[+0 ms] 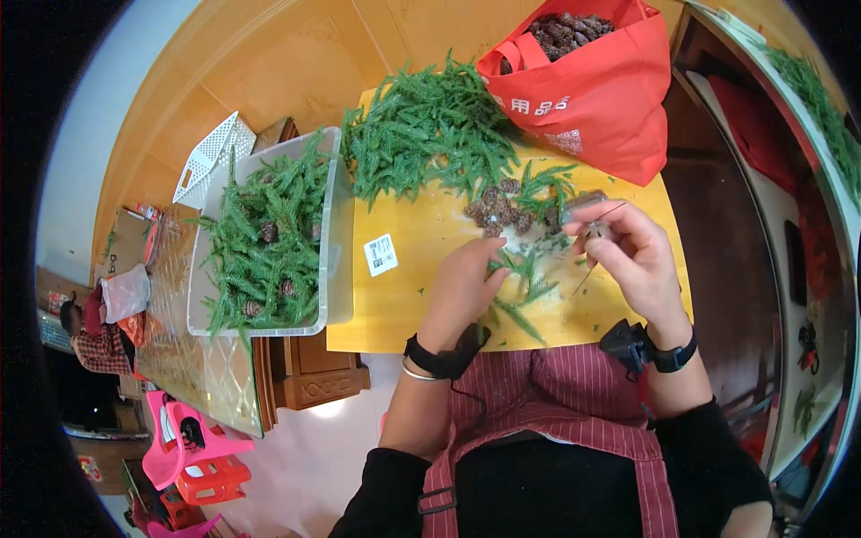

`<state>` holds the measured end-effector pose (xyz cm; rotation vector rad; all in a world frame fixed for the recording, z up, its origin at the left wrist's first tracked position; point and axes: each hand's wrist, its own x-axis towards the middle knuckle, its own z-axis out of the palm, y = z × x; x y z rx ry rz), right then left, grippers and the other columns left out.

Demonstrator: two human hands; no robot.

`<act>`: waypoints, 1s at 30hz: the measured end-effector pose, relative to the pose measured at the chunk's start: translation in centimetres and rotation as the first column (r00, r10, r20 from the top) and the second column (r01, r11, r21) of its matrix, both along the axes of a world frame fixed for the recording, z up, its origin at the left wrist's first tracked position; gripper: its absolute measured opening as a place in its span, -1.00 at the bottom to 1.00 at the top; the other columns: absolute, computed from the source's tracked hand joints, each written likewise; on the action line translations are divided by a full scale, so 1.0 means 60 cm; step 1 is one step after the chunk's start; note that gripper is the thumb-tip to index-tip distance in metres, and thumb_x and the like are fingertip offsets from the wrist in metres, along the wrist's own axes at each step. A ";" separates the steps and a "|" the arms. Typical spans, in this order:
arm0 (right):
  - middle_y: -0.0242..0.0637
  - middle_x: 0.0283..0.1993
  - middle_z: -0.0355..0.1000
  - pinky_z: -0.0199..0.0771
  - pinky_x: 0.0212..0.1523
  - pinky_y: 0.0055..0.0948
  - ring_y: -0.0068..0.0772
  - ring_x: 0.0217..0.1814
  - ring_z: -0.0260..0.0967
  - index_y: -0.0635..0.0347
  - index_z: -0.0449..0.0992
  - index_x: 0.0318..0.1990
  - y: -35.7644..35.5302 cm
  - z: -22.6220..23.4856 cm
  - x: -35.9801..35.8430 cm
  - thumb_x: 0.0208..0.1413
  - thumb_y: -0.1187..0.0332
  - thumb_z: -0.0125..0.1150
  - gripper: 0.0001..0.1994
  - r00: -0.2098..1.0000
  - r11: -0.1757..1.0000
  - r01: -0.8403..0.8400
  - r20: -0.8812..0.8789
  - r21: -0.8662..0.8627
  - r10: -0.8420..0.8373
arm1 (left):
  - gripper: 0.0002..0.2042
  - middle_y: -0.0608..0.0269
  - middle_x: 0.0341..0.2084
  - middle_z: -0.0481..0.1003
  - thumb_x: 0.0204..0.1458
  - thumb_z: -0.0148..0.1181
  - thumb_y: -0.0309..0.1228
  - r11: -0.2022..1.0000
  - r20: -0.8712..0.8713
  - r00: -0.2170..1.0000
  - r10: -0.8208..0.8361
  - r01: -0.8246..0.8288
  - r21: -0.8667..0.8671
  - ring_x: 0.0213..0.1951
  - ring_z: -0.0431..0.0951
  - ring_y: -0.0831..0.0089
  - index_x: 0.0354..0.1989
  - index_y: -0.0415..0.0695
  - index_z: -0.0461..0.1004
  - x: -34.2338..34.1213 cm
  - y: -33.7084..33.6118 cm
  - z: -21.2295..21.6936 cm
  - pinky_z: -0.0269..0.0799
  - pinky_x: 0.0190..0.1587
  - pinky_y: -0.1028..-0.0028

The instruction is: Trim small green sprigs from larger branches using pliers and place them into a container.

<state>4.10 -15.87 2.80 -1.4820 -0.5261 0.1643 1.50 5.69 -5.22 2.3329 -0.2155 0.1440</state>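
Observation:
My left hand point(465, 289) rests on the yellow board point(404, 305), fingers pressing a small green fir sprig point(525, 278). My right hand point(632, 253) is curled around a thin wire point(603, 213) and a small grey tool, held just above the board. A cluster of brown pine cones point(500, 211) lies between the hands and a big heap of green fir sprigs point(430, 134) at the board's far side. Another sprig point(518, 320) lies near the board's front edge.
A clear plastic bin point(334, 269) full of finished sprigs with cones stands to the left. A red bag point(601, 99) of pine cones sits at the far right. A white basket point(213, 157) lies on the glass table; pink and red stools point(193, 457) stand below.

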 end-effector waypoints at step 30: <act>-0.18 -0.27 0.39 0.35 -0.34 -0.47 -0.37 -0.41 0.35 0.20 0.53 -0.29 0.004 0.048 -0.026 -0.28 0.43 0.34 -0.71 0.848 0.926 0.102 0.518 -0.364 0.110 | -0.47 0.19 -0.23 0.29 -0.19 0.18 -0.68 0.758 0.425 0.889 0.171 0.157 -0.633 -0.28 0.34 0.48 0.02 -0.25 0.15 -0.041 -0.053 0.130 0.29 -0.18 0.55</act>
